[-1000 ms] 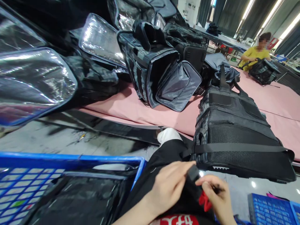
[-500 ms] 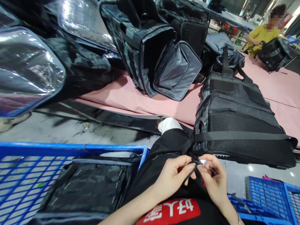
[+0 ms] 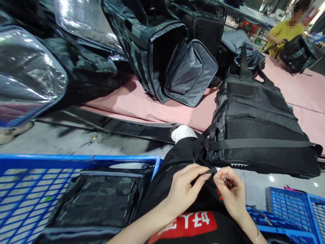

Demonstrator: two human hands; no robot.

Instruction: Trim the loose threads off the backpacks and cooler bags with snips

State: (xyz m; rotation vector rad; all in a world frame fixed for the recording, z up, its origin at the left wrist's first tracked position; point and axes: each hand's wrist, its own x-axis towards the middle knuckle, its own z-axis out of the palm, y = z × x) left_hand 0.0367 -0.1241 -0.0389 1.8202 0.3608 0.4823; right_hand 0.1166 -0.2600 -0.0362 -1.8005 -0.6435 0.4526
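My left hand (image 3: 186, 189) and my right hand (image 3: 230, 195) meet above my lap, both pinched on the end of a black strap (image 3: 210, 171). The strap runs up to a black mesh-sided bag (image 3: 256, 132) lying on the edge of the pink table (image 3: 142, 108). My right hand also seems to hold a small dark tool with a red part under its fingers. My legs in black trousers sit below the hands.
A blue plastic crate (image 3: 76, 159) with a black panel inside stands at my left. More blue crates (image 3: 289, 206) stand at my right. Open grey and black bags (image 3: 172, 57) and silver-lined pieces (image 3: 27, 74) pile on the table. A person in yellow (image 3: 285, 32) works at the far right.
The view has tilted down and my hands have risen toward the bag. Both hands have moved from holding a black piece to pinching the strap end close together.
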